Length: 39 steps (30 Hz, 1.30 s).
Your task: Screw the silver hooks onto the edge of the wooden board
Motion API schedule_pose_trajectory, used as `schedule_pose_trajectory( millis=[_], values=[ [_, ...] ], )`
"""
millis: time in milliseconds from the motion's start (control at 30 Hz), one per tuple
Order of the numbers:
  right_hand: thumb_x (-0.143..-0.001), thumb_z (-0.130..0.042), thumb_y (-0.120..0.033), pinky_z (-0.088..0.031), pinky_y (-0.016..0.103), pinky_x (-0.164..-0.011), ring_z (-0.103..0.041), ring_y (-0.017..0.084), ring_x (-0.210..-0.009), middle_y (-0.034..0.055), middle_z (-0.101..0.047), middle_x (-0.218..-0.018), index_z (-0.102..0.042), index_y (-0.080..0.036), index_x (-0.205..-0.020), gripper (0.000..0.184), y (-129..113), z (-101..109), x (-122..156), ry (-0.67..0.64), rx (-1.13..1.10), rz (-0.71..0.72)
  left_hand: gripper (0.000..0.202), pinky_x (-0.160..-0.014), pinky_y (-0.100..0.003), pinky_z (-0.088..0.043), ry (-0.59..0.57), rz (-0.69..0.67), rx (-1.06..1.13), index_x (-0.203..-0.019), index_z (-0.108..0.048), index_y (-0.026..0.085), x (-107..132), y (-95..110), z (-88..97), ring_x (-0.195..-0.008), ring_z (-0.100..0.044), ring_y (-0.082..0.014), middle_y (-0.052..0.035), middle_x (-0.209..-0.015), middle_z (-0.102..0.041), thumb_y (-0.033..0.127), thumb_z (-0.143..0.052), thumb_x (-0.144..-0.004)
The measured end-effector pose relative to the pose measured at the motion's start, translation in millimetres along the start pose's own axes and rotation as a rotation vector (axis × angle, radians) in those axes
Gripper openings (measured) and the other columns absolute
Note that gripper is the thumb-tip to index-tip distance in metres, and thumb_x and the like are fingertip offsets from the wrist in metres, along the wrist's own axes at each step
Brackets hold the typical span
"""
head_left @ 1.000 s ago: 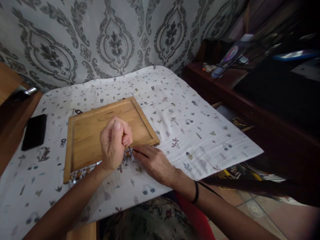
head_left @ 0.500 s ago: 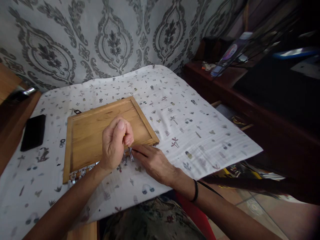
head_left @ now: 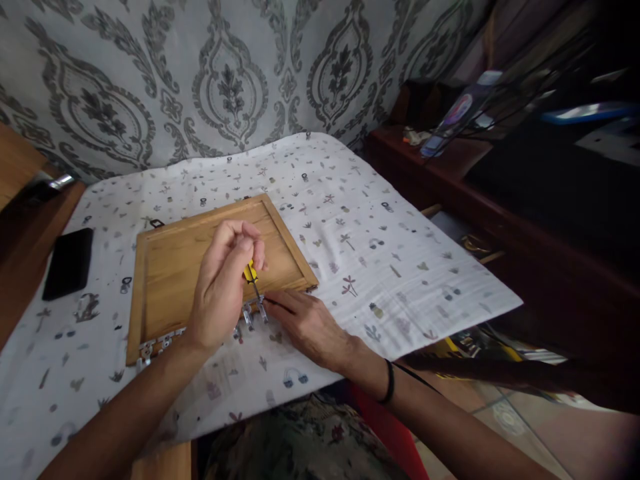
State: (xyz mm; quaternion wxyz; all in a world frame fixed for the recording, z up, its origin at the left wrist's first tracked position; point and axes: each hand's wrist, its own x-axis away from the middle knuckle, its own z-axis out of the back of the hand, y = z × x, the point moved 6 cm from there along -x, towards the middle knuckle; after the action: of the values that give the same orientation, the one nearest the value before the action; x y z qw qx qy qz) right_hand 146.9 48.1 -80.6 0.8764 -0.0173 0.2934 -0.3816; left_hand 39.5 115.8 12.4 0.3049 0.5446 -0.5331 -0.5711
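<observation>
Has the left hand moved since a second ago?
Yes: against the wooden board, the left hand has shifted slightly, its knuckles nearer the board's far edge and its wrist further left in view, showing more of the yellow handle.

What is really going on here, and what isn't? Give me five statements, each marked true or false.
1. The left hand holds a screwdriver with a yellow handle. True.
2. The right hand is at the metal fittings along the near edge of the wooden panel. True.
3. The black phone lies on top of the wooden panel. False: the black phone lies on the tablecloth, left of the panel in the picture.
4. The tablecloth is solid black. False: the tablecloth is white with small printed pictures.
5. The screwdriver points up at the ceiling. False: its shaft slants down toward the metal fittings.
</observation>
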Motion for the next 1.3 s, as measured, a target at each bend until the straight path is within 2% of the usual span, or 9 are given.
schedule_pose_trajectory(
  millis=[167, 367, 533, 700, 833, 933, 1100, 1300],
  values=[
    [-0.096, -0.057, -0.005, -0.062, 0.038, -0.086, -0.071, 0.025, -0.107, 0.0169, -0.073, -0.123, -0.067, -0.012, -0.126, 0.032, 0.8, -1.1, 0.4, -0.025, -0.006, -0.005, 0.007, -0.053, -0.027, -0.037, 0.031, 0.005, 0.108, -0.086, -0.057, 0.023, -0.3, 0.4, -3.4, -0.055, -0.040, -0.0133, 0.0035, -0.062, -0.046, 0.026, -0.062, -0.092],
    [-0.098, -0.053, -0.005, -0.062, 0.036, -0.085, -0.073, 0.024, -0.105, 0.0149, -0.074, -0.122, -0.068, -0.014, -0.123, 0.031, 1.0, -2.0, 1.6, 0.000, 0.029, -0.003, 0.030, -0.042, -0.023, -0.023, 0.022, -0.042, 0.075, -0.087, -0.054, 0.024, -0.8, -0.1, -1.5, -0.043, -0.024, -0.0091, 0.0106, -0.052, -0.031, 0.047, -0.072, -0.093],
    [-0.098, -0.050, -0.005, -0.062, 0.035, -0.082, -0.073, 0.024, -0.101, 0.0145, -0.075, -0.120, -0.067, -0.013, -0.121, 0.029, -0.2, 0.1, 0.1, 0.021, 0.044, 0.011, 0.029, -0.042, -0.023, -0.023, -0.037, -0.028, 0.075, -0.084, -0.052, 0.023, -3.4, -2.7, -3.3, -0.042, -0.023, -0.0081, 0.0116, -0.050, -0.031, 0.043, -0.068, -0.097],
    [-0.098, -0.048, -0.003, -0.062, 0.035, -0.080, -0.073, 0.024, -0.097, 0.0142, -0.076, -0.117, -0.068, -0.012, -0.118, 0.029, -1.2, 2.5, -1.9, 0.040, 0.060, 0.021, 0.029, -0.057, -0.026, -0.040, -0.021, -0.037, -0.054, -0.083, -0.053, 0.023, -4.1, -0.4, -0.2, -0.059, -0.044, -0.0128, 0.0036, -0.065, -0.048, 0.044, -0.061, -0.101],
    [-0.097, -0.050, -0.003, -0.062, 0.035, -0.081, -0.072, 0.024, -0.098, 0.0146, -0.075, -0.118, -0.068, -0.012, -0.118, 0.028, -0.6, 1.3, -1.4, 0.035, 0.049, 0.017, 0.034, -0.068, -0.030, -0.045, -0.009, -0.033, -0.092, -0.084, -0.053, 0.023, -2.6, -1.5, 3.4, -0.069, -0.048, -0.0153, 0.0009, -0.073, -0.048, 0.052, -0.060, -0.101],
    [-0.099, -0.050, -0.004, -0.061, 0.034, -0.081, -0.071, 0.024, -0.098, 0.0140, -0.075, -0.117, -0.068, -0.011, -0.118, 0.027, -1.1, 1.3, -0.8, 0.055, 0.038, 0.023, 0.035, -0.063, -0.028, -0.042, 0.011, -0.012, -0.017, -0.081, -0.052, 0.022, -2.3, -1.7, 2.4, -0.064, -0.045, -0.0137, 0.0023, -0.069, -0.046, 0.049, -0.065, -0.099],
    [-0.100, -0.052, -0.006, -0.061, 0.034, -0.080, -0.071, 0.023, -0.096, 0.0131, -0.075, -0.117, -0.067, -0.012, -0.116, 0.023, -1.1, 0.6, 0.0, 0.068, 0.030, 0.006, 0.039, -0.049, -0.024, -0.028, 0.034, 0.051, 0.101, -0.073, -0.047, 0.022, -3.2, 2.6, -4.9, -0.051, -0.032, -0.0099, 0.0069, -0.058, -0.037, 0.042, -0.074, -0.092],
    [-0.099, -0.054, -0.005, -0.060, 0.034, -0.081, -0.071, 0.022, -0.098, 0.0129, -0.075, -0.118, -0.066, -0.014, -0.117, 0.023, -1.3, 1.5, -1.0, 0.030, 0.019, -0.002, 0.023, -0.046, -0.024, -0.023, -0.041, 0.066, 0.119, -0.083, -0.051, 0.023, -3.9, 0.5, -7.2, -0.046, -0.023, -0.0101, 0.0108, -0.050, -0.033, 0.035, -0.066, -0.095]
  ],
)
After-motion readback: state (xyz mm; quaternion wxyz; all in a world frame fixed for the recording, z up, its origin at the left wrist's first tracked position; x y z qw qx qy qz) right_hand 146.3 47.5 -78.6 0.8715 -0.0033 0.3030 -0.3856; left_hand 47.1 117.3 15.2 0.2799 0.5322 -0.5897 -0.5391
